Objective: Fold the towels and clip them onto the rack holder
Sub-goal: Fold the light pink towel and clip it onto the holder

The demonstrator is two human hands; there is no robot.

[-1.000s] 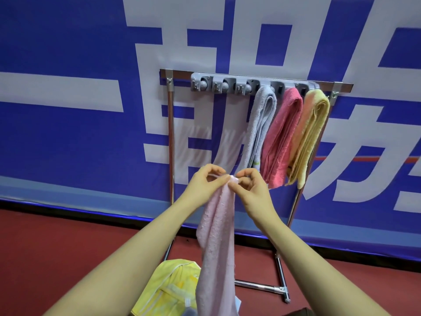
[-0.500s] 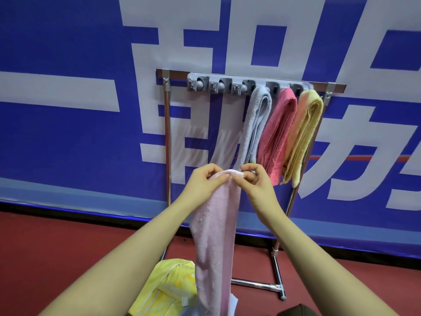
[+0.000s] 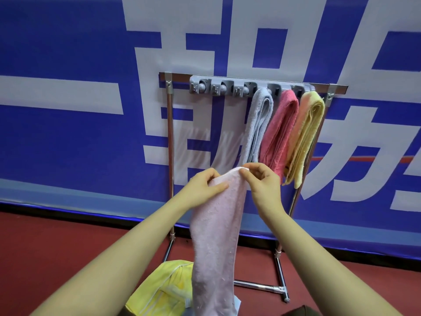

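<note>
A pale pink towel [image 3: 216,236] is held up at centre frame, hanging in a long folded strip down to the bottom edge. Its top fold is pinched from the left by the left hand [image 3: 205,187], thumb laid across the front of the cloth, and from the right by the right hand [image 3: 264,185], whose fingers [image 3: 247,173] are curled over the upper hem. Both sets of fingers are closed narrowly on the fabric.

Behind it, a chrome rack [image 3: 169,156] stands on the red floor [image 3: 45,247] against a blue and white banner [image 3: 68,133]. A grey clip holder [image 3: 227,86] is mounted on the top bar. Three slots at its left end are seen unfilled; the slots to the right carry a grey towel [image 3: 258,126], a red-pink towel [image 3: 279,133] and a yellow-orange towel [image 3: 305,137], each hanging folded, side by side and touching.

At lower centre, a yellow towel [image 3: 159,290] is noted lying crumpled, partly hidden behind the pink strip. What it rests in cannot be told.
</note>
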